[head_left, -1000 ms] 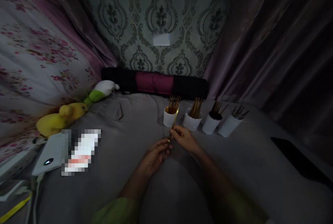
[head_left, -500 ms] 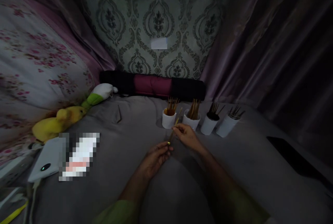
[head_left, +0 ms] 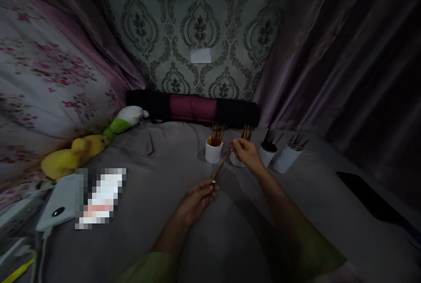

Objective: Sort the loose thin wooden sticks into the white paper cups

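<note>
A thin brownish stick (head_left: 222, 165) with a shiny gold band near its lower end slants up to the right between my hands. My left hand (head_left: 199, 197) has its fingers closed on the lower end, just under the band. At the upper end, my right hand (head_left: 245, 151) pinches the stick between thumb and fingertips. Behind the right hand, a white cup of light brown sticks (head_left: 246, 132) is partly covered. To its left is a white cup of orange-brown sticks (head_left: 213, 151). On the right are a cup of dark sticks (head_left: 268, 153) and a tilted white cup of sticks (head_left: 287, 158).
A black and maroon roll (head_left: 194, 107) lies along the wall. To the left are a yellow plush toy (head_left: 74, 156), a white and green plush toy (head_left: 128, 117), a white power bank (head_left: 61, 204) with a cable, and a blurred-out bright object (head_left: 101, 197). A dark flat object (head_left: 368, 197) lies right.
My right hand has moved up and right along the stick to its upper end, now in front of the second cup. My left hand has stayed in place.
</note>
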{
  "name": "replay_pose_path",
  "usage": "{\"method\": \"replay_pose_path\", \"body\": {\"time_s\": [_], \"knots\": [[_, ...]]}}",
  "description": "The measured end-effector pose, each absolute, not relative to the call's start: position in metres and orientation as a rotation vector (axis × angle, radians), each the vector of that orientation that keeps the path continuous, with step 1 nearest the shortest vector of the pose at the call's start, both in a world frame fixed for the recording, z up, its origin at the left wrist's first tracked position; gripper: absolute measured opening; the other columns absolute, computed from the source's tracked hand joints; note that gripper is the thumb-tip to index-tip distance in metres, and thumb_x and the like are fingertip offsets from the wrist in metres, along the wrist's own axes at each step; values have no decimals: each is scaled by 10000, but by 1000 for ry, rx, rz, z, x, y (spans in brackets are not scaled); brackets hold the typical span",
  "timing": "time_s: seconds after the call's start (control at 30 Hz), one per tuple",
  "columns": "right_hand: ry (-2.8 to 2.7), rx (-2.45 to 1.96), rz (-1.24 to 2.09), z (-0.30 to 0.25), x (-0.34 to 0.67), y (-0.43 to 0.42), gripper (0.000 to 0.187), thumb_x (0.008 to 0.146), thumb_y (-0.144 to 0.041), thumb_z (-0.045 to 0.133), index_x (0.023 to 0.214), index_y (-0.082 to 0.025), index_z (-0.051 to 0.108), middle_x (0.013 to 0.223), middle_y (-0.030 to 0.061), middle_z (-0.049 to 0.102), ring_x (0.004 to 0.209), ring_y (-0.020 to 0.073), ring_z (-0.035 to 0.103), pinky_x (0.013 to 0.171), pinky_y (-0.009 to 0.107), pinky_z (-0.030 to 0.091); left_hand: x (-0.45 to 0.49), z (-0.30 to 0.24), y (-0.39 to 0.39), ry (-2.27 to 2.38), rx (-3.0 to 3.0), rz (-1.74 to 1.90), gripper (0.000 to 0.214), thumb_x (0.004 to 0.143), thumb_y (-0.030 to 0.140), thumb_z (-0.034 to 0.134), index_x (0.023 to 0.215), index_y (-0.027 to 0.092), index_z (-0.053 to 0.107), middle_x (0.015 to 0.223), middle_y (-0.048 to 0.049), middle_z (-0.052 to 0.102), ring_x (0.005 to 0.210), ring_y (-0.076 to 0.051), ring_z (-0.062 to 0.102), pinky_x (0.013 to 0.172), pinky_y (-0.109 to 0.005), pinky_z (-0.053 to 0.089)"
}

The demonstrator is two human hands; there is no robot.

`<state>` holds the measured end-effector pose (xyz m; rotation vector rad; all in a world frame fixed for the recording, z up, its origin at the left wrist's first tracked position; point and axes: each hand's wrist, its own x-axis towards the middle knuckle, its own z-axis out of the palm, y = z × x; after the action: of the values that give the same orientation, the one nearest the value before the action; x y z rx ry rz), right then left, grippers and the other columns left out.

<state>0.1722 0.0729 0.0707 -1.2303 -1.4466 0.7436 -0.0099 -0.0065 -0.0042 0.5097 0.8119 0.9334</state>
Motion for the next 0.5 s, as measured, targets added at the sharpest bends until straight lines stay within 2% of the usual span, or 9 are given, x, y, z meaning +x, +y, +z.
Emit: {"method": "replay_pose_path", "body": {"time_s": [0.27,0.5], "knots": [[-1341,-1237,874,79,180,69,341,721,-492,526,745,-154,568,586,1,557,365,59,362,328,202,250,-11,-2,-6,787,494,948,174,735,60,609,905,95,620,819,-75,651,585,-51,560,550,-150,455],[-1345,-1236,884,83,186,68,365,731,-512,530,745,-149,568,573,4,569,359,56,372,332,198,268,-11,0,-4,798,435,966,134,748,58,595,876,86,621,786,-73,649,589,-55,572,531,-134,460]]}}
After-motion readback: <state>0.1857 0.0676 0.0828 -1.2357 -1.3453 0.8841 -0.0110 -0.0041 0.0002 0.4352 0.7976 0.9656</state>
